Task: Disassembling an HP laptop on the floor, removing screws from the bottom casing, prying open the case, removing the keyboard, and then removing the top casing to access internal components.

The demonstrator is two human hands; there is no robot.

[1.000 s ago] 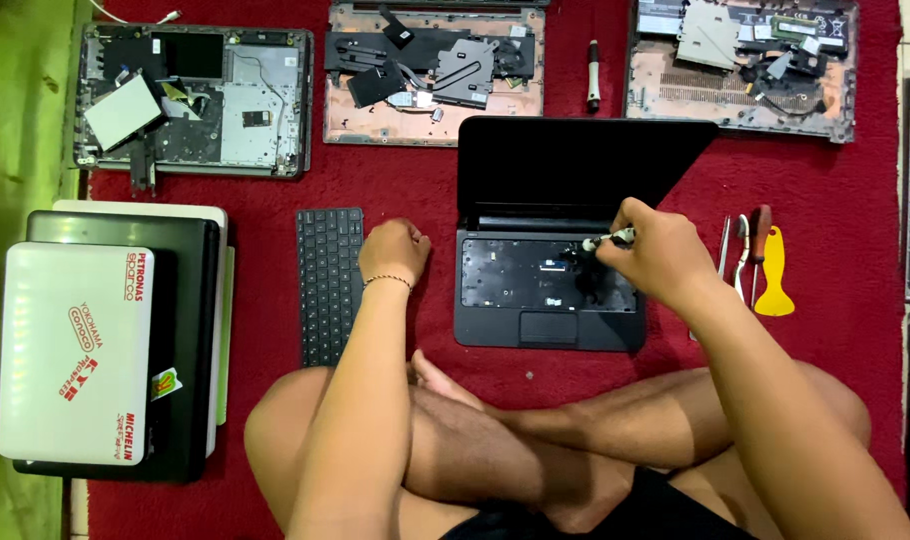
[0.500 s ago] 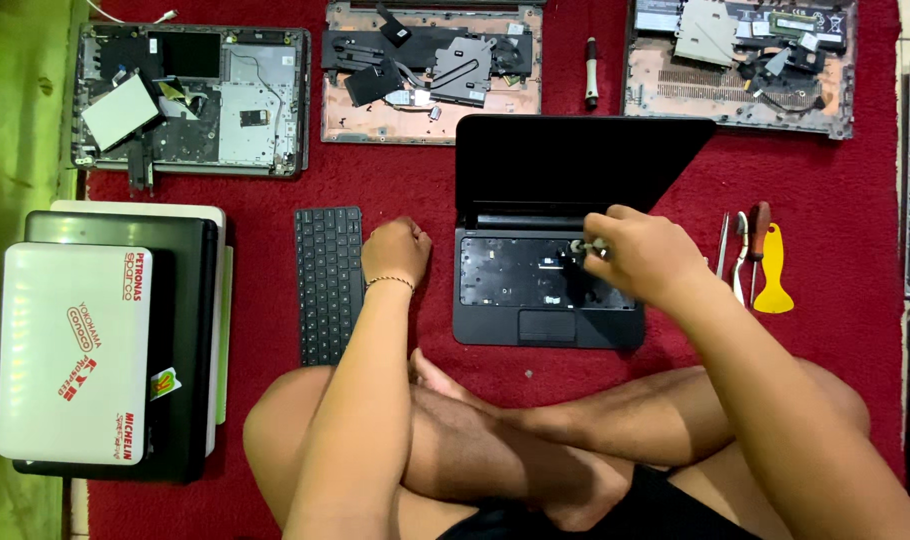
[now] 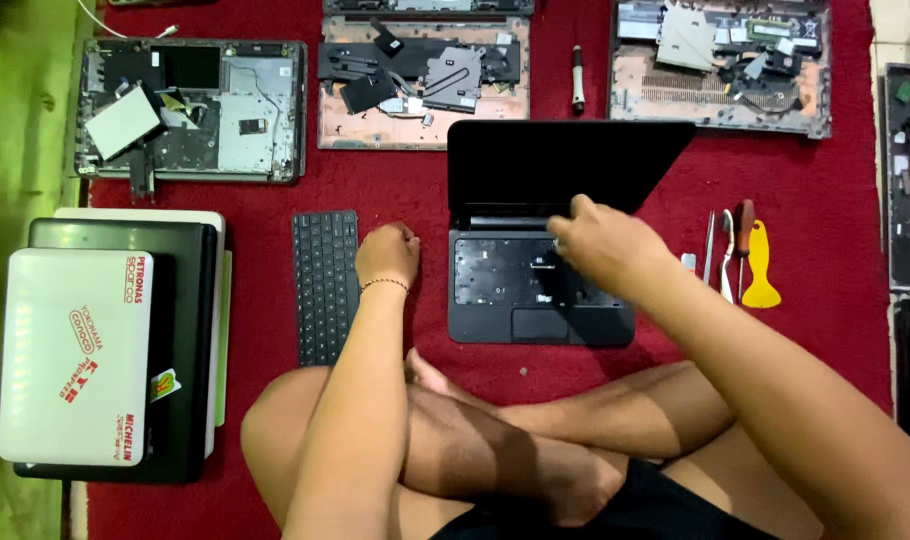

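A small black laptop (image 3: 535, 290) lies open on the red mat (image 3: 405, 180), its keyboard removed and the bare tray showing. My right hand (image 3: 605, 245) hovers over the upper middle of that tray. Its fingers are pinched together near the hinge, and the screwdriver it held is almost entirely hidden beneath it. My left hand (image 3: 387, 255) rests as a closed fist on the mat. It sits between the detached black keyboard (image 3: 325, 285) and the laptop's left edge and holds nothing.
Three opened laptop chassis (image 3: 190, 105) (image 3: 420, 80) (image 3: 720, 65) lie along the far edge, with a pen-like tool (image 3: 577, 78) between two. A yellow pry tool (image 3: 760, 265) and screwdrivers (image 3: 727, 250) sit right of the laptop. Stacked closed laptops (image 3: 75, 355) lie left. My crossed legs (image 3: 495, 450) are below.
My right hand has slid left from the laptop's upper right corner to the upper middle of the tray. The screwdriver tip has gone out of sight. My left hand has stayed put.
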